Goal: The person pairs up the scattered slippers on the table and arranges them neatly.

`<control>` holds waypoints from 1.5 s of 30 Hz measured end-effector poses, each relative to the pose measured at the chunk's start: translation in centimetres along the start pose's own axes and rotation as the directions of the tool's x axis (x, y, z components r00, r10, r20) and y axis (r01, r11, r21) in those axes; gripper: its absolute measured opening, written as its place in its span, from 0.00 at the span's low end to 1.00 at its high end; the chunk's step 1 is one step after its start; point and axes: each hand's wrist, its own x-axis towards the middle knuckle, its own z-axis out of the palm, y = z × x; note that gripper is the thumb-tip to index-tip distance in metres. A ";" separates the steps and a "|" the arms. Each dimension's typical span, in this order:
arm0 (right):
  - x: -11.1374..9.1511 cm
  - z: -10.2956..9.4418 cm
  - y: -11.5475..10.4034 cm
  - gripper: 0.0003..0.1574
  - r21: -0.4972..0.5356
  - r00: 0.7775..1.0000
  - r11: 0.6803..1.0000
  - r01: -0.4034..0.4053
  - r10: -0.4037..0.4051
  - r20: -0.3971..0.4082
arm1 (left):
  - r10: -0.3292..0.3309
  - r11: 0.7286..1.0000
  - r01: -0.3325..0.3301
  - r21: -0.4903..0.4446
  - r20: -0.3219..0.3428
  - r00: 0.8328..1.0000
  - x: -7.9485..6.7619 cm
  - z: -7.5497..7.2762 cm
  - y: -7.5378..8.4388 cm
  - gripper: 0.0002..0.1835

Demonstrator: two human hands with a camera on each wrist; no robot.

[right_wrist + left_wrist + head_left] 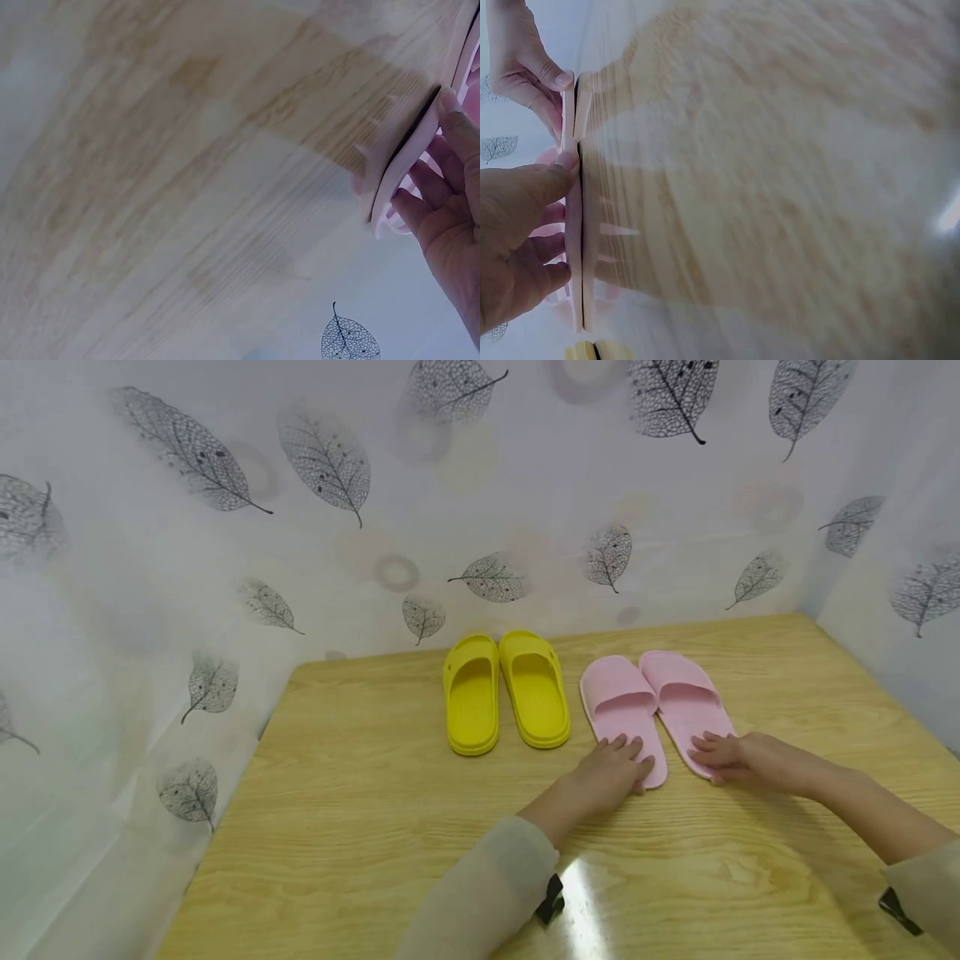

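A pair of pink slippers lies sole down on the wooden table, heels toward me. My left hand (611,774) rests on the heel of the left pink slipper (618,681), its fingers spread over the sole. In the left wrist view the thumb of the left hand (514,232) touches the sole's edge. On the right pink slipper (678,670) my right hand (761,762) touches the heel with extended fingers. Its thumb lies at the sole's edge in the right wrist view, where the right hand (450,225) partly covers the slipper.
Left of the pink pair stand a yellow slipper (472,697) and a second yellow slipper (535,689), toes toward the back. A pale wall covering (525,485) with leaf prints rises behind the wooden table (352,810). Bright glare marks the table's front.
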 end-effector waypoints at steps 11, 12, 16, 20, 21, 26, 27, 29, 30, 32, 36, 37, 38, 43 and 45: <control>1.0 -0.1 0.2 0.22 -0.089 0.998 0.996 0.017 -0.012 0.055 | -0.010 0.997 0.010 0.077 -0.011 1.000 0.1 -0.3 -0.2 0.26; 1.1 -0.1 0.2 0.22 -0.095 0.998 0.995 0.011 -0.005 0.066 | -0.010 0.996 0.011 0.083 -0.012 1.000 0.1 -0.3 -0.2 0.26; 1.4 -0.3 0.1 0.25 -0.098 0.995 0.995 -0.031 0.040 0.091 | -0.012 0.993 0.014 0.113 -0.022 1.000 0.3 -0.1 -0.3 0.26; 1.6 -0.6 0.0 0.24 -0.083 0.994 0.996 -0.041 0.049 0.096 | -0.015 0.991 0.018 0.136 -0.024 1.000 0.5 -0.1 -0.4 0.26; 1.6 -0.6 0.1 0.24 -0.078 0.995 0.996 -0.039 0.046 0.093 | -0.017 0.991 0.020 0.135 -0.021 1.000 0.5 -0.1 -0.4 0.26; 1.7 -0.7 0.3 0.24 -0.042 0.996 0.998 -0.037 0.041 0.084 | -0.023 0.991 0.025 0.134 -0.016 1.000 0.6 -0.4 -0.5 0.25; 1.7 -0.7 0.4 0.24 -0.035 0.996 0.999 -0.038 0.040 0.082 | -0.024 0.991 0.025 0.134 -0.013 1.000 0.6 -0.5 -0.6 0.26; 1.7 -0.6 0.6 0.25 -0.035 0.997 0.999 -0.028 0.030 0.071 | -0.024 0.991 0.025 0.131 -0.008 1.000 0.6 -0.5 -0.6 0.26; 1.8 -0.5 0.6 0.25 -0.033 0.997 0.999 -0.026 0.028 0.073 | -0.026 0.991 0.026 0.128 -0.004 1.000 0.7 -0.5 -0.7 0.26; 1.8 -0.4 0.7 0.25 -0.032 0.997 0.999 -0.024 0.026 0.071 | -0.026 0.991 0.026 0.132 0.001 1.000 0.9 -0.3 -0.8 0.26; 1.9 -0.5 0.8 0.25 -0.022 0.996 0.998 -0.051 0.052 0.075 | -0.022 0.988 0.023 0.153 -0.006 1.000 1.2 -0.1 -1.0 0.26; 1.9 -0.5 0.8 0.25 -0.022 0.996 0.998 -0.053 0.054 0.072 | -0.019 0.987 0.020 0.158 -0.010 1.000 1.3 0.0 -1.0 0.25; 2.0 -0.5 0.9 0.25 -0.028 0.996 0.998 -0.051 0.053 0.067 | -0.014 0.986 0.017 0.163 -0.015 1.000 1.3 -0.1 -1.0 0.25; 2.3 -0.7 1.1 0.22 -0.040 0.997 0.999 -0.028 0.031 0.069 | -0.015 0.985 0.017 0.174 -0.010 1.000 1.6 -0.5 -1.2 0.26; 2.4 -0.7 1.1 0.22 -0.035 0.996 0.999 -0.031 0.034 0.077 | -0.023 0.986 0.023 0.165 -0.003 1.000 1.7 -0.5 -1.3 0.25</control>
